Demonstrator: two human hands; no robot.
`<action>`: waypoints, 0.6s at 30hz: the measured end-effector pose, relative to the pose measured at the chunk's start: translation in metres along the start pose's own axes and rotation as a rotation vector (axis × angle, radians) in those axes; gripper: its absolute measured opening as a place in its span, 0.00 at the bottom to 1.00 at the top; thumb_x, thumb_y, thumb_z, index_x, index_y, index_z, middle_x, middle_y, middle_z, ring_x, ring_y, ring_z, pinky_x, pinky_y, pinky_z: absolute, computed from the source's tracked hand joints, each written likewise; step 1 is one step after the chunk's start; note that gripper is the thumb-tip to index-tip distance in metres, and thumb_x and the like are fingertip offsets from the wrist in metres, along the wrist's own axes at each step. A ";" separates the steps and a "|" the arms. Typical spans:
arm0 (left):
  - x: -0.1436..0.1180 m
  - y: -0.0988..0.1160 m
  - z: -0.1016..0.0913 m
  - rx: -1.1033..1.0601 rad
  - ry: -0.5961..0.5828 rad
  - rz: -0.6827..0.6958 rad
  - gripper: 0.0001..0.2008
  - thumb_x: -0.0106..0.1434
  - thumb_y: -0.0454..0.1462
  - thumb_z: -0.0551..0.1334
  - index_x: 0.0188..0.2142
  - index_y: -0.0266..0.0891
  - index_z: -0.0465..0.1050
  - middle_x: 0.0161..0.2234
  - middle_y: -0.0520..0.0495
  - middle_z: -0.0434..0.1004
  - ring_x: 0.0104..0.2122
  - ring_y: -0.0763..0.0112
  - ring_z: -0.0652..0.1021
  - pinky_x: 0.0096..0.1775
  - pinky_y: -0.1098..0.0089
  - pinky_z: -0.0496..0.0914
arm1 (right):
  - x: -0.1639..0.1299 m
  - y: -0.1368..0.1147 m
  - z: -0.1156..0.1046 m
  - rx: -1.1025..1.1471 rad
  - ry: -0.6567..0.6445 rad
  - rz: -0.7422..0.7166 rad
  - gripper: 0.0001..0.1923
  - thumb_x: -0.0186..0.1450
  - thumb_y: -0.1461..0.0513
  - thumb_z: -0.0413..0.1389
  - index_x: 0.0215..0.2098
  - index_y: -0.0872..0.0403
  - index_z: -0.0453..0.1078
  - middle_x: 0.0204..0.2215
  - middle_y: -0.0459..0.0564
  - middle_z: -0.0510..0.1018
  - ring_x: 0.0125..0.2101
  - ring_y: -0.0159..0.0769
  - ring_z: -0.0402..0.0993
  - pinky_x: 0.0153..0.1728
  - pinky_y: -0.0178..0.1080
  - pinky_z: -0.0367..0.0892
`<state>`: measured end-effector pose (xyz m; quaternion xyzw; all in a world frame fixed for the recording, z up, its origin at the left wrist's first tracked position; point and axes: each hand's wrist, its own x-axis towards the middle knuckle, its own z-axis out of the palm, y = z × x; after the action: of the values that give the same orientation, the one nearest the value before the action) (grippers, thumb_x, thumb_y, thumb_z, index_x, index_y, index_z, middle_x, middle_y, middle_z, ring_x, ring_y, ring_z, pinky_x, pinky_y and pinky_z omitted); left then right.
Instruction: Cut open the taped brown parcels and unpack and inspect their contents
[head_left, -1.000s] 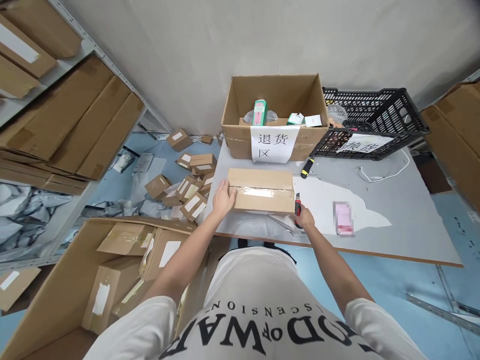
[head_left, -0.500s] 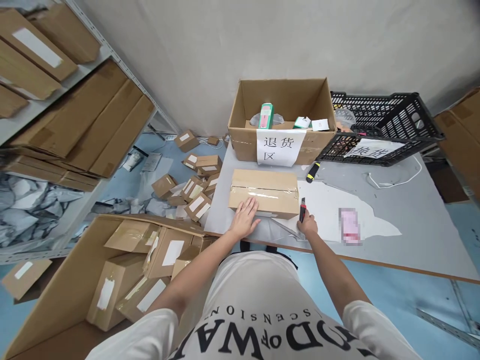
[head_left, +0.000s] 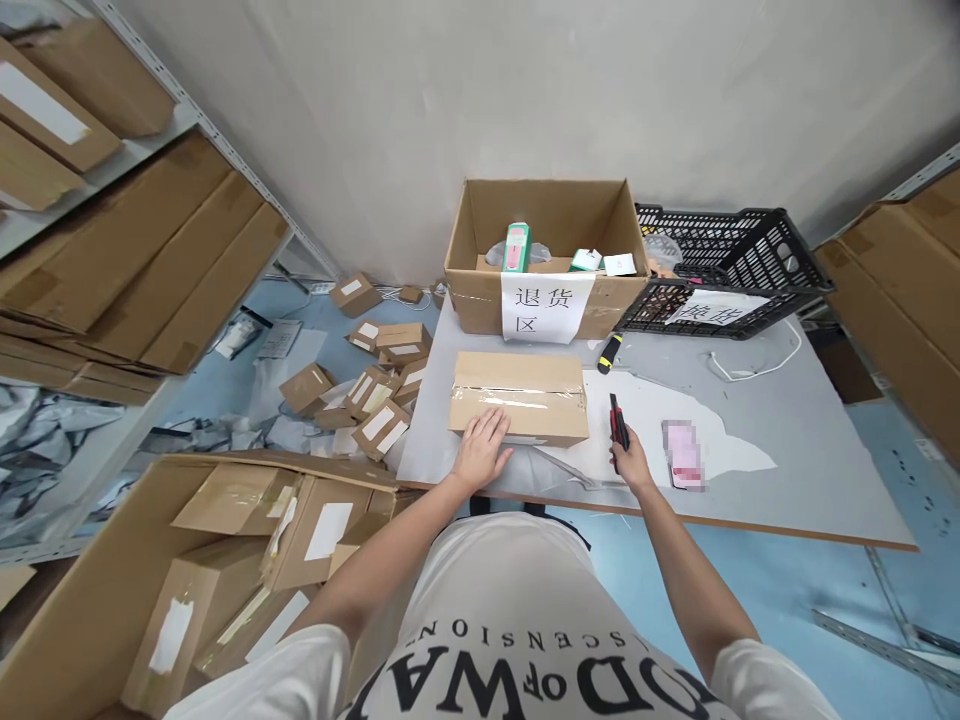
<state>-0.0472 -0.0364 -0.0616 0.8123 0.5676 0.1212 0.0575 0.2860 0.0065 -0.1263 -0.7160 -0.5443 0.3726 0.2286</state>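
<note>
A taped cardboard box (head_left: 517, 385) lies on the table in front of me, with clear tape along its top seam. My left hand (head_left: 481, 450) rests on its near left side, fingers stretched out flat. To the right of the box, my right hand (head_left: 630, 460) is closed around a red and black utility knife (head_left: 619, 422), which points away from me and is apart from the box. Beyond it lies a yellow and black knife-like tool (head_left: 610, 354). A phone with a pink, blurred screen (head_left: 682, 452) lies right of my right hand.
An open carton with a paper sign (head_left: 480, 310) stands at the table's back, beside a black plastic crate (head_left: 750, 310). A large carton (head_left: 97, 570) full of boxes is at my left. Small boxes (head_left: 379, 425) lie on the floor near shelves (head_left: 180, 125).
My right hand has moved the utility knife to the right, away from the box. My left hand stays on the box. The whole view has shifted slightly.
</note>
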 end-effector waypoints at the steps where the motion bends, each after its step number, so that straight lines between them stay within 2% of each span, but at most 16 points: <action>1: 0.001 0.000 -0.001 -0.002 0.007 0.001 0.28 0.64 0.44 0.52 0.61 0.37 0.57 0.62 0.39 0.58 0.62 0.57 0.58 0.59 0.56 0.53 | 0.000 -0.009 -0.008 0.076 0.006 -0.041 0.33 0.62 0.57 0.43 0.65 0.54 0.45 0.46 0.55 0.72 0.32 0.36 0.74 0.28 0.40 0.73; 4: 0.003 -0.001 -0.004 -0.008 0.015 0.008 0.27 0.64 0.45 0.53 0.61 0.38 0.58 0.61 0.38 0.60 0.61 0.56 0.60 0.58 0.56 0.55 | 0.002 -0.050 -0.033 0.134 -0.024 -0.221 0.36 0.63 0.55 0.44 0.67 0.54 0.41 0.49 0.57 0.71 0.33 0.37 0.74 0.29 0.41 0.73; 7: 0.005 -0.005 -0.008 -0.021 0.005 0.017 0.28 0.63 0.46 0.54 0.61 0.39 0.58 0.61 0.38 0.60 0.61 0.55 0.60 0.58 0.56 0.55 | 0.004 -0.108 -0.049 -0.044 -0.192 -0.445 0.34 0.65 0.55 0.45 0.67 0.53 0.43 0.47 0.56 0.74 0.35 0.39 0.75 0.34 0.44 0.73; 9: 0.006 -0.009 -0.011 -0.024 0.003 0.001 0.29 0.63 0.48 0.54 0.61 0.39 0.58 0.61 0.38 0.59 0.61 0.55 0.59 0.59 0.55 0.53 | 0.006 -0.149 -0.047 -0.209 -0.307 -0.625 0.30 0.66 0.57 0.45 0.66 0.50 0.48 0.52 0.55 0.72 0.44 0.44 0.74 0.43 0.46 0.70; 10: 0.007 -0.012 -0.012 -0.021 0.005 -0.011 0.30 0.63 0.49 0.54 0.61 0.39 0.57 0.62 0.38 0.57 0.62 0.54 0.58 0.59 0.54 0.52 | 0.007 -0.168 -0.042 -0.282 -0.355 -0.722 0.29 0.67 0.58 0.46 0.65 0.49 0.50 0.55 0.54 0.70 0.49 0.45 0.71 0.47 0.47 0.68; 12: 0.008 -0.018 -0.011 -0.014 0.009 -0.027 0.32 0.63 0.50 0.53 0.62 0.39 0.56 0.63 0.39 0.55 0.63 0.54 0.55 0.60 0.53 0.50 | 0.012 -0.202 -0.026 -0.406 -0.439 -0.877 0.27 0.67 0.61 0.45 0.64 0.45 0.53 0.57 0.50 0.68 0.53 0.43 0.68 0.49 0.45 0.66; 15: 0.007 -0.023 -0.007 -0.007 0.010 -0.024 0.31 0.63 0.49 0.53 0.63 0.39 0.55 0.64 0.40 0.53 0.64 0.56 0.52 0.61 0.53 0.48 | 0.023 -0.237 0.006 -0.605 -0.510 -1.010 0.28 0.66 0.66 0.46 0.63 0.44 0.55 0.54 0.48 0.72 0.49 0.40 0.71 0.46 0.41 0.68; 18: 0.005 -0.023 -0.002 -0.002 0.024 -0.028 0.30 0.64 0.48 0.52 0.63 0.39 0.54 0.64 0.41 0.52 0.64 0.57 0.52 0.61 0.54 0.49 | 0.034 -0.254 0.034 -0.695 -0.571 -1.079 0.27 0.66 0.67 0.46 0.62 0.44 0.57 0.52 0.48 0.73 0.46 0.37 0.74 0.44 0.37 0.67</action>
<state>-0.0666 -0.0241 -0.0644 0.8029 0.5793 0.1304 0.0532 0.1090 0.1135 0.0293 -0.2518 -0.9499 0.1849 -0.0123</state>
